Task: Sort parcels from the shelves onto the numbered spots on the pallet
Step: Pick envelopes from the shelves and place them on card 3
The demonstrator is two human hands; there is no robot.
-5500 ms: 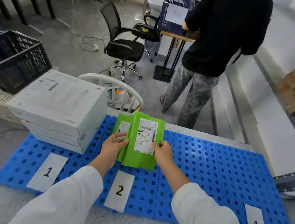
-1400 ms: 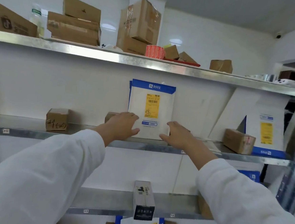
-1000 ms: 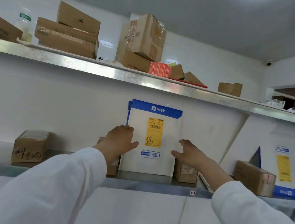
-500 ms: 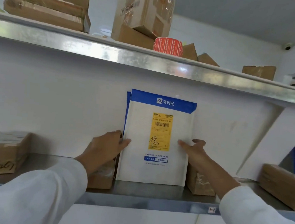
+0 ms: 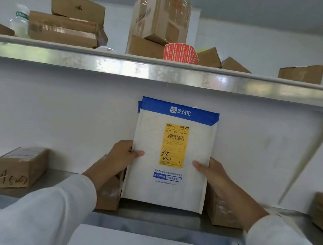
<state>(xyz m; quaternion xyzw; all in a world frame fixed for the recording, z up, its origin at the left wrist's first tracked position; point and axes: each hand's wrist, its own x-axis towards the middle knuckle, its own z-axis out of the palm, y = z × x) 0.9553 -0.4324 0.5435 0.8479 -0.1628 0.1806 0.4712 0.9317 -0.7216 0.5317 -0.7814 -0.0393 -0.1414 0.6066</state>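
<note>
A white padded mailer (image 5: 148,187) with a blue top band and a yellow label stands upright at the middle of the metal shelf (image 5: 149,221). My left hand (image 5: 120,158) grips its left edge, thumb on the front. At the mailer's right edge, my right hand (image 5: 211,172) holds it the same way. The mailer's bottom edge is tilted slightly off the shelf. A second blue-edged mailer (image 5: 139,106) peeks out behind it. The pallet is out of view.
Small cardboard boxes sit on the shelf at the left (image 5: 19,167), behind my left hand (image 5: 108,194), behind my right hand (image 5: 221,212) and at the far right (image 5: 322,210). The upper shelf (image 5: 160,72) carries several cardboard boxes, a red tape roll (image 5: 180,53) and a bottle (image 5: 19,21).
Both hands have closed on the mailer's side edges, thumbs now on its front. The mailer has tipped forward and lifted slightly. The view has moved closer to the shelf.
</note>
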